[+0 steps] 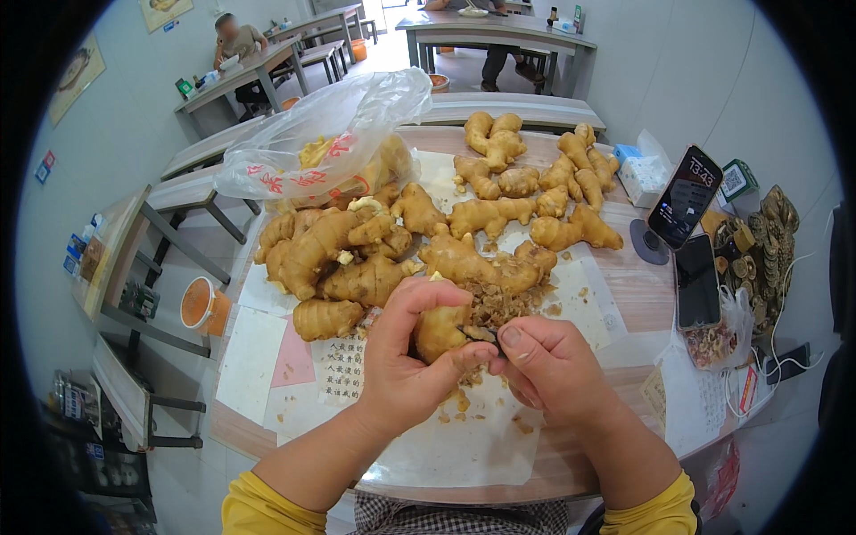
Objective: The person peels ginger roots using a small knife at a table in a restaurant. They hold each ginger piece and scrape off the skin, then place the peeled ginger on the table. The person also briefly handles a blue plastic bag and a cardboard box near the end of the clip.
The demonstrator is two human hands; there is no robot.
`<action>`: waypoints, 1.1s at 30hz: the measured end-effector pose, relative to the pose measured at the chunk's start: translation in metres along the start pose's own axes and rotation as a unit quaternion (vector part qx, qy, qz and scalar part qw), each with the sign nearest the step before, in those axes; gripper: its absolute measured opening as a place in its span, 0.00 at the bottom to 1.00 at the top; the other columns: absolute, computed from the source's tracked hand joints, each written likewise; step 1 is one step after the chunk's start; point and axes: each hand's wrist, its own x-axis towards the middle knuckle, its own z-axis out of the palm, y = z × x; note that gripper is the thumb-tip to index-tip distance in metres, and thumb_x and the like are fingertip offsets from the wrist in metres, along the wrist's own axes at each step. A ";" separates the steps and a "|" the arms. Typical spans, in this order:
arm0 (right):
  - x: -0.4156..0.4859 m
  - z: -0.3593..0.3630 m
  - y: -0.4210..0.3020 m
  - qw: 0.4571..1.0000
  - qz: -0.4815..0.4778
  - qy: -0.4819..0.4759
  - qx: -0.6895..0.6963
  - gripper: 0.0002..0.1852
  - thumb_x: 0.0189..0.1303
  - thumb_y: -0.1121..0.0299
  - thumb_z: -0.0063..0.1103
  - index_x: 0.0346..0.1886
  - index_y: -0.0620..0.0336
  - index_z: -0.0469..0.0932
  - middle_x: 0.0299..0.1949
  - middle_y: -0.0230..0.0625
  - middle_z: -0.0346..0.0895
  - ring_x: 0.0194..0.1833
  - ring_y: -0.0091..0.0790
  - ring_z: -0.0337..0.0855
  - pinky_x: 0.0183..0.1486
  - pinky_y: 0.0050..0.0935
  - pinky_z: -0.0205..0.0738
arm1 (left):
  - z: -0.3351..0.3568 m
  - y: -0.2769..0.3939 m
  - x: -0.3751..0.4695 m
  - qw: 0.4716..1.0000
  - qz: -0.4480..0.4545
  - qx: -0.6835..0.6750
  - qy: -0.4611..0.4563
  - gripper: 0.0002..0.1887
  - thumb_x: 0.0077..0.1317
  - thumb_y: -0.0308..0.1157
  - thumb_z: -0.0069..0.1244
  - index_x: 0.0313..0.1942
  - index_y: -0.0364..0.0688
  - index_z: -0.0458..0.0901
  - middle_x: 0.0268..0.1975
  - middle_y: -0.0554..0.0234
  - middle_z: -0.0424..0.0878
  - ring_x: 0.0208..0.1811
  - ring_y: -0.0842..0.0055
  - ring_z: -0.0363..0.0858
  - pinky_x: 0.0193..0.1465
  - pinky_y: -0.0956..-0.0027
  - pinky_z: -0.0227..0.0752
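My left hand grips a piece of ginger root over the table, with thumb and fingers around its sides. In my right hand is a small dark blade tool, partly hidden by the fingers; whether it is a knife or a peeler I cannot tell. Its tip touches the ginger, and a bit of skin lies on it. Brown ginger peelings are heaped just beyond my hands. Behind them lies a large ginger root, with a pile of more ginger to the left.
A clear plastic bag with red print holds pale ginger. Several loose roots lie at the back. Paper sheets cover the tabletop. On the right are a phone on a stand, another phone, tissues and white cables.
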 end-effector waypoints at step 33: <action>0.006 -0.006 0.010 0.994 0.054 -0.038 0.083 0.17 0.73 0.59 0.51 0.32 0.61 0.78 0.14 0.20 0.63 0.16 0.13 0.58 0.19 0.17 0.51 | -0.019 0.015 0.019 0.977 0.068 0.145 -0.144 0.18 0.54 0.32 0.65 0.44 0.41 0.81 0.41 0.56 0.80 0.39 0.63 0.80 0.43 0.68 0.74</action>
